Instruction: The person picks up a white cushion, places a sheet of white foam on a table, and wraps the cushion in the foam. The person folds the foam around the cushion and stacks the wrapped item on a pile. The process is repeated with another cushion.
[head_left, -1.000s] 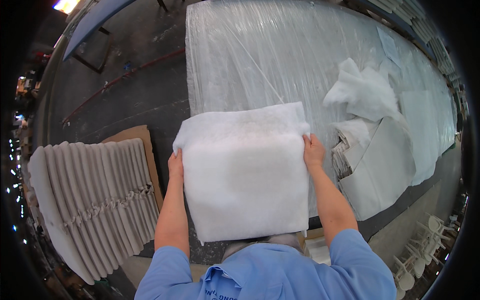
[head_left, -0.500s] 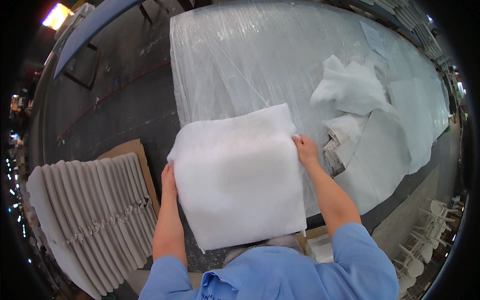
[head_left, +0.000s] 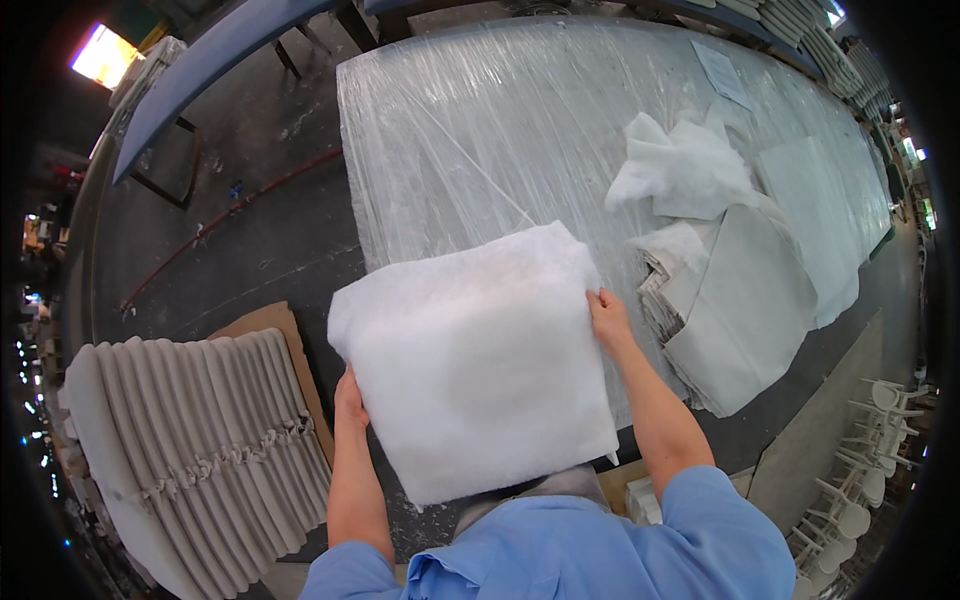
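A white sheet of fluffy batting (head_left: 480, 370), roughly square, is stretched between my hands in front of my body. Whatever lies beneath the batting is hidden. My left hand (head_left: 350, 398) grips its left edge, with the fingers tucked partly out of sight behind it. On the opposite side my right hand (head_left: 607, 318) pinches the right edge near the upper corner. The far part of the batting overlaps the near edge of a large plastic-wrapped stack (head_left: 470, 130).
Grey padded cushions (head_left: 200, 450) stand in a row at left beside brown cardboard (head_left: 290, 320). Crumpled white batting (head_left: 680, 165) and folded grey fabric (head_left: 745, 310) lie on the wrapped stack. White chairs (head_left: 855, 520) stand at far right; a blue-topped table (head_left: 200, 75) is at far left.
My left hand has slid lower along the batting's left edge, and the batting's upper left corner now sticks out past it. My right hand still holds the right edge. The view has shifted slightly.
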